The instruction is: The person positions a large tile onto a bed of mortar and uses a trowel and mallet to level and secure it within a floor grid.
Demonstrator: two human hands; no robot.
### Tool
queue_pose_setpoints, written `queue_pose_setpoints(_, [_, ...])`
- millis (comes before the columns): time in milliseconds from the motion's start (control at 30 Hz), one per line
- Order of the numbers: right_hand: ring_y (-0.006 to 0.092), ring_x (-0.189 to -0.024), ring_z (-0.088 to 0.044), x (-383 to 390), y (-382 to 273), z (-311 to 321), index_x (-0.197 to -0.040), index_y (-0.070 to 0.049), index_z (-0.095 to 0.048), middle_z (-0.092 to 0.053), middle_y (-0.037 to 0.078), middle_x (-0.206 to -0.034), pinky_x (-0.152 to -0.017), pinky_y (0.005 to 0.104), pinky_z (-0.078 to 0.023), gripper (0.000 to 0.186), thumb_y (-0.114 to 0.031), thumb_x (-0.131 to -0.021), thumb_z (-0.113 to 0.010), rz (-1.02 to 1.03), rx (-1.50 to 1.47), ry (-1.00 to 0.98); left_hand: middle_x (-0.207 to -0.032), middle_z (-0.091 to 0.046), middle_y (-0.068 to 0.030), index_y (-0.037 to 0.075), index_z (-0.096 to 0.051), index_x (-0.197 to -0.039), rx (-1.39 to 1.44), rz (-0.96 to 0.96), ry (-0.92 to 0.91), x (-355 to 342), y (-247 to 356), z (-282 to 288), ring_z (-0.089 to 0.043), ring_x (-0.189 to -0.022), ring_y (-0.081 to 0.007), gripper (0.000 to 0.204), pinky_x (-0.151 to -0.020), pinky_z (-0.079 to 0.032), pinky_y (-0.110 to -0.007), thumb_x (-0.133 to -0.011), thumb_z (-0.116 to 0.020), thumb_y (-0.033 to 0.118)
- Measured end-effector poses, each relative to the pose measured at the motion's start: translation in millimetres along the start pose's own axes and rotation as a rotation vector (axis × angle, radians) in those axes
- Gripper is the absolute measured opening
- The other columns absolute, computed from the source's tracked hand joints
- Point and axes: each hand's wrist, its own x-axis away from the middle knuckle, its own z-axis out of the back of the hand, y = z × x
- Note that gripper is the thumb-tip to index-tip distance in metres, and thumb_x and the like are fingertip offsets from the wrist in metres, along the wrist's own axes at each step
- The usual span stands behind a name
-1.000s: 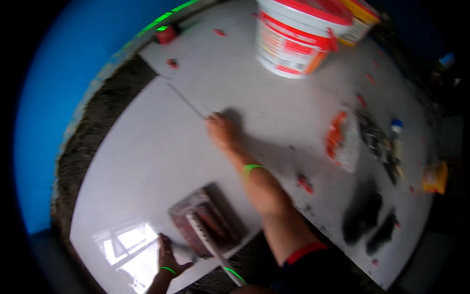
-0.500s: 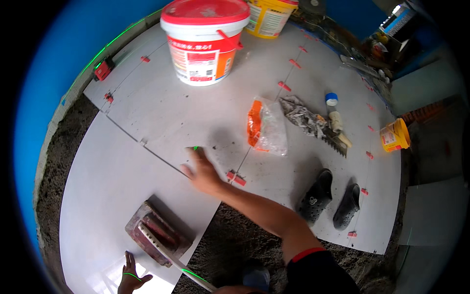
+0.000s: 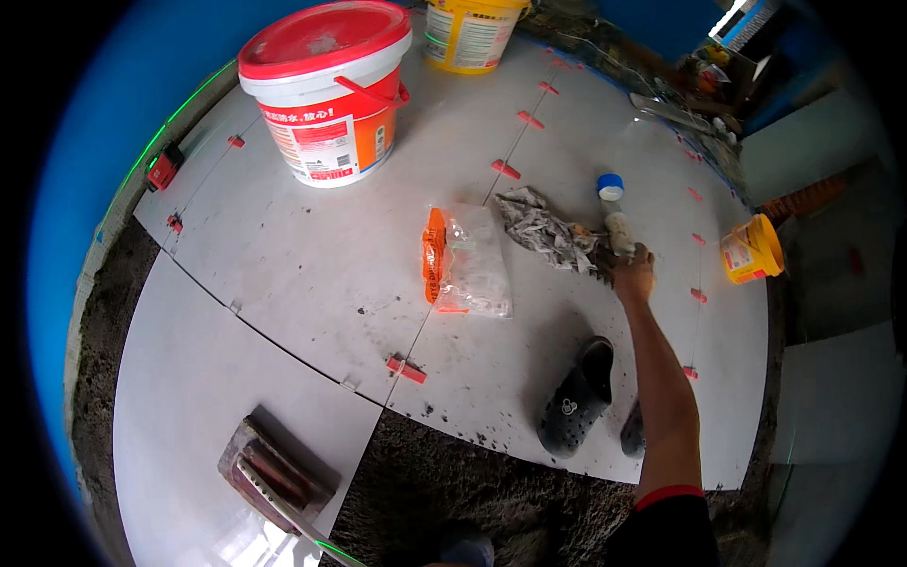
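Right hand (image 3: 633,276) closed on crumpled grey bag (image 3: 548,231), bare tile (image 3: 312,274) leftward.

Red-lidded bucket (image 3: 326,90), plastic bag (image 3: 468,260), black clogs (image 3: 578,397) on tiles (image 3: 312,255).

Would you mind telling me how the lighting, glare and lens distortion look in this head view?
In the head view, fisheye bending curves the tile joints toward a black rim; window glare sits on the glossy tile at lower left; the white bucket casts only a soft shadow; the right hand looks slightly blurred.
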Motion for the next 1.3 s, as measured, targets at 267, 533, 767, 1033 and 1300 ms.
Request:
queue_pose_setpoints(267, [0.0290,-0.100,-0.062,-113,99,-67,-0.135,-0.010,-0.051,-0.063,0.020,-0.119,-0.081,0.0404,-0.049,0.043,-0.026,-0.096,-0.049,0.163,-0.157,-0.207,-0.126,-0.060,-0.0208,0.012,-0.046,-0.141,0.525,-0.135,0.128,61,146,-108,-0.057,-0.118,-0.0257,0.074,-0.099,-0.046,-0.034,-0.082,-0.074,0.046])
queue_pose_setpoints(533, [0.0289,-0.101,-0.061,-153,131,-151,-0.133,-0.005,-0.052,-0.062,0.018,-0.112,-0.084,0.0395,-0.051,0.040,-0.026,-0.102,-0.039,0.350,0.390,-0.511,-0.124,-0.060,-0.0198,0.011,-0.047,-0.139,0.642,-0.104,0.152,99,165,-146,-0.057,-0.118,-0.0254,0.071,-0.099,-0.046,-0.034,-0.082,-0.073,0.044])
queue_pose_setpoints(767, [0.0278,-0.092,-0.061,-154,143,-147,-0.124,-0.005,-0.055,-0.062,0.016,-0.105,-0.081,0.0403,-0.051,0.032,-0.021,-0.100,-0.042,0.352,0.561,-0.475,-0.123,-0.060,-0.0189,0.011,-0.049,-0.138,0.676,-0.074,0.131,106,169,-164,-0.057,-0.117,-0.0251,0.069,-0.098,-0.046,-0.034,-0.082,-0.073,0.043])
queue_pose_setpoints(1033, [0.0287,-0.083,-0.060,-73,52,-114,-0.112,-0.002,-0.057,-0.061,0.016,-0.103,-0.076,0.0425,-0.050,0.025,-0.018,-0.094,-0.053,-0.320,-0.375,-0.251,-0.121,-0.060,-0.0179,0.010,-0.050,-0.136,0.651,-0.046,0.187,81,171,-144,-0.057,-0.116,-0.0248,0.066,-0.098,-0.046,-0.034,-0.082,-0.072,0.041])
queue_pose_setpoints(1300, [0.0245,-0.072,-0.049,-32,48,-40,-0.103,-0.008,-0.046,-0.049,0.007,-0.087,-0.069,0.0402,-0.045,0.018,-0.016,-0.091,-0.057,0.078,-0.593,-0.032,-0.120,-0.060,-0.0169,0.009,-0.052,-0.134,0.564,-0.082,0.229,75,190,-108,-0.057,-0.115,-0.0246,0.063,-0.098,-0.046,-0.034,-0.083,-0.072,0.039])
